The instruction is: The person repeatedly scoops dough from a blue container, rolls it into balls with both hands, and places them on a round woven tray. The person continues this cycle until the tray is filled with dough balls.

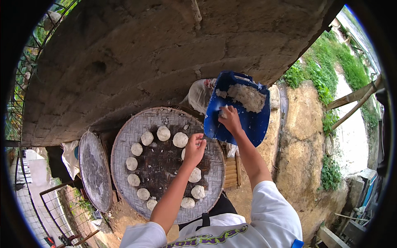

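Note:
My right hand (229,120) reaches into the blue plastic scoop-like container (244,128), fingers closed on a small clump (223,110) of pale, sticky dough-like material. A larger mound (248,97) of that material lies in the container's upper part. My left hand (195,149) hovers over the round woven tray (128,124), left of the container, with loosely bent fingers apart and nothing visible in them. On the tray several pale round balls (163,133) form a ring around a dark centre, with small crumbs scattered between; the left arm hides part of it.
A second, oval woven tray (93,169) leans at the left. A white sack (198,95) sits behind the container, against the block wall (144,62). Metal grilles (58,206) stand at far left; a dirt ledge (302,132), greenery and wooden poles (351,99) lie to the right.

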